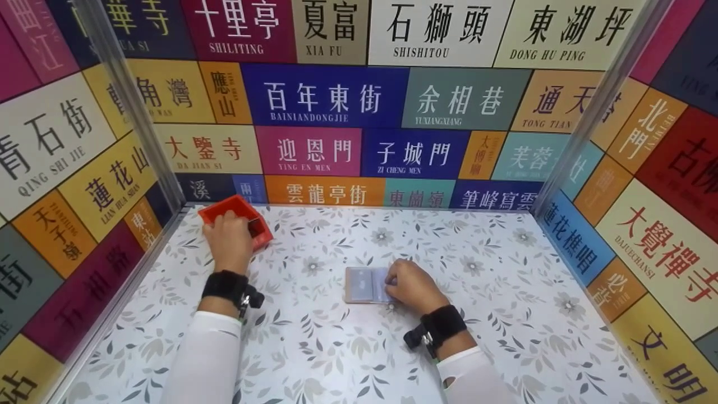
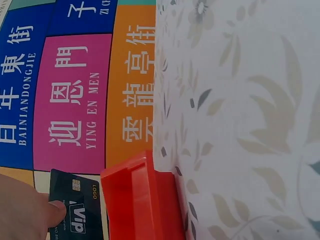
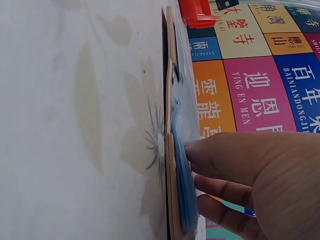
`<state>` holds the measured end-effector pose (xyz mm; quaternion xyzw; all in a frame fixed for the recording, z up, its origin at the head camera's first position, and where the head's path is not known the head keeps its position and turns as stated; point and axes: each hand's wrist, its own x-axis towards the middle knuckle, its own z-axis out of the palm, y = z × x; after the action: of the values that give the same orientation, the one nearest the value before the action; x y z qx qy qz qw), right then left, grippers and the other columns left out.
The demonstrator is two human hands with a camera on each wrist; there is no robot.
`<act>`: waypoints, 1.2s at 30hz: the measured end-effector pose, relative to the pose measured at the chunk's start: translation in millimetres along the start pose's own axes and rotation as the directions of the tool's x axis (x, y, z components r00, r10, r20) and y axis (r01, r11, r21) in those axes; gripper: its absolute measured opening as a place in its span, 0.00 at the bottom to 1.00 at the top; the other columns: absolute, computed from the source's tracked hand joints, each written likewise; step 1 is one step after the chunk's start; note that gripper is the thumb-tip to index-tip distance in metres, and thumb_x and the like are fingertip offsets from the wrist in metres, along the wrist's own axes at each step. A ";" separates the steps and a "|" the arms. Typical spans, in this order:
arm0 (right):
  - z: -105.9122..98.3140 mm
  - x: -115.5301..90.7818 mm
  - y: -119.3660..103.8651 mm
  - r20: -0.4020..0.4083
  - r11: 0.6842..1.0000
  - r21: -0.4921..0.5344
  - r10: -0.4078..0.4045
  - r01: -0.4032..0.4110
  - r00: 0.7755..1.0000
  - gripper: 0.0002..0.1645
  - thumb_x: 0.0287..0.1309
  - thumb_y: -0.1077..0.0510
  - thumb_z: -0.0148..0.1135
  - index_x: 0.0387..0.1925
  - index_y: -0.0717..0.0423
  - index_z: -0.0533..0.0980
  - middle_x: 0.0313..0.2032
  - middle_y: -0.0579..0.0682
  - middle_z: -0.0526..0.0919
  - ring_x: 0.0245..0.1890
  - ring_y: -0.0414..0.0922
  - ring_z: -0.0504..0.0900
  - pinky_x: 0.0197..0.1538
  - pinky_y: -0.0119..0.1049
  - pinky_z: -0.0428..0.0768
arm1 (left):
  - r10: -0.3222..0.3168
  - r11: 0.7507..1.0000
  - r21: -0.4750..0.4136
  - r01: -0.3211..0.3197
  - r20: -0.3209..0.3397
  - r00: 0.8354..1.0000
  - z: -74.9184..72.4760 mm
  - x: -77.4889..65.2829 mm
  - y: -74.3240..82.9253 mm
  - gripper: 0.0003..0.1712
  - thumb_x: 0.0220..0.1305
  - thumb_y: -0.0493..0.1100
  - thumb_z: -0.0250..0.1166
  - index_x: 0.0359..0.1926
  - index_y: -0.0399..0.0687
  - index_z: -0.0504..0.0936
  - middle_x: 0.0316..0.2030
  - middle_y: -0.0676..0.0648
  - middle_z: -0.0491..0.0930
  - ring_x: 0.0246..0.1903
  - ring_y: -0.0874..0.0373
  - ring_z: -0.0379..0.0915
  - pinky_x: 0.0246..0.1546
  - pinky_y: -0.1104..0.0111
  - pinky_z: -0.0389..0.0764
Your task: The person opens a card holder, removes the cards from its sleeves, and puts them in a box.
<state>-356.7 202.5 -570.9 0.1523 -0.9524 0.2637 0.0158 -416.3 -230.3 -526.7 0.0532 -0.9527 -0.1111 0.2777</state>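
My left hand (image 1: 229, 241) pinches a black card (image 2: 82, 215) printed "Vip", with a gold chip, over the open red box (image 1: 262, 240) at the back left. In the left wrist view the card stands beside the box's rim, thumb on its face. A small card holder (image 1: 360, 285) lies spread flat on the table, with tan covers and clear plastic sleeves (image 3: 185, 185). The curled fingers of my right hand (image 1: 415, 285) are at its right side, thumb and fingertips pinching the sleeves' edge. The box's inside is partly hidden by my left hand.
The table (image 1: 314, 348) has a white leaf-patterned cover. Walls of coloured sign panels (image 1: 325, 95) close it in at the back and both sides, with clear edge strips (image 1: 594, 112) at the corners. A dark camera strap (image 1: 224, 286) sits on each wrist.
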 end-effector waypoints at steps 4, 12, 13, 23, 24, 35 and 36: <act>-0.1 -0.7 1.2 -0.007 1.000 -0.005 -0.014 0.014 1.000 0.04 0.59 0.61 0.80 0.37 0.53 0.92 0.44 0.48 0.89 0.50 0.52 0.88 0.61 0.50 0.88 | -0.004 1.000 0.022 0.003 0.038 0.999 10.1 -1.2 -4.6 0.17 0.76 0.29 0.56 0.47 0.30 0.92 0.48 0.27 0.85 0.54 0.27 0.81 0.62 0.28 0.72; -0.3 -1.9 1.4 -0.006 1.000 0.014 -0.018 0.019 1.000 0.03 0.60 0.60 0.81 0.36 0.53 0.91 0.44 0.48 0.88 0.49 0.51 0.88 0.61 0.50 0.88 | 0.008 0.997 0.080 -0.019 0.136 0.991 28.1 1.3 -7.8 0.19 0.77 0.29 0.55 0.50 0.33 0.94 0.49 0.27 0.88 0.54 0.27 0.84 0.71 0.21 0.68; -0.1 -1.8 1.5 -0.007 1.000 0.012 -0.021 0.021 1.000 0.03 0.60 0.60 0.81 0.36 0.53 0.91 0.43 0.48 0.88 0.49 0.51 0.87 0.61 0.50 0.88 | 0.009 0.996 0.081 -0.020 0.139 0.990 29.6 1.0 -7.9 0.19 0.77 0.29 0.55 0.50 0.33 0.93 0.49 0.27 0.88 0.54 0.27 0.84 0.71 0.22 0.68; 0.9 -0.9 3.8 -0.006 1.000 0.026 -0.017 0.017 1.000 0.04 0.60 0.60 0.81 0.37 0.54 0.91 0.45 0.49 0.88 0.51 0.52 0.87 0.64 0.51 0.87 | 0.004 0.998 0.054 -0.012 0.144 0.990 37.3 -1.7 -7.1 0.15 0.76 0.31 0.58 0.48 0.32 0.93 0.49 0.28 0.90 0.54 0.29 0.84 0.67 0.30 0.63; 0.9 -0.9 3.9 -0.007 0.999 0.028 -0.016 0.016 1.000 0.04 0.61 0.60 0.81 0.37 0.53 0.91 0.45 0.49 0.88 0.51 0.52 0.87 0.64 0.51 0.87 | 0.005 0.999 0.051 -0.012 0.138 0.990 40.1 -1.2 -7.1 0.15 0.75 0.31 0.59 0.47 0.31 0.93 0.48 0.27 0.90 0.53 0.29 0.84 0.66 0.31 0.63; 0.3 -2.8 2.5 -0.027 0.998 0.054 -0.010 0.012 1.000 0.04 0.60 0.62 0.80 0.35 0.53 0.89 0.44 0.50 0.88 0.48 0.50 0.87 0.60 0.51 0.87 | 0.008 0.998 0.066 -0.019 0.170 0.985 43.2 -7.9 -4.8 0.12 0.70 0.33 0.62 0.38 0.34 0.92 0.36 0.31 0.92 0.43 0.31 0.86 0.68 0.30 0.62; 0.6 -2.6 2.3 -0.029 0.998 0.055 -0.013 0.014 0.999 0.04 0.60 0.62 0.80 0.35 0.53 0.89 0.44 0.50 0.89 0.48 0.51 0.87 0.60 0.51 0.87 | 0.005 0.997 0.075 -0.018 0.174 0.985 43.4 -9.1 -4.9 0.12 0.71 0.33 0.62 0.38 0.34 0.92 0.36 0.32 0.92 0.44 0.31 0.85 0.70 0.29 0.61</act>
<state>-354.9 204.8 -572.8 0.1553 -0.9434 0.2919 0.0270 -432.0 -225.7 -568.3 0.0484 -0.9771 -0.0772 0.1921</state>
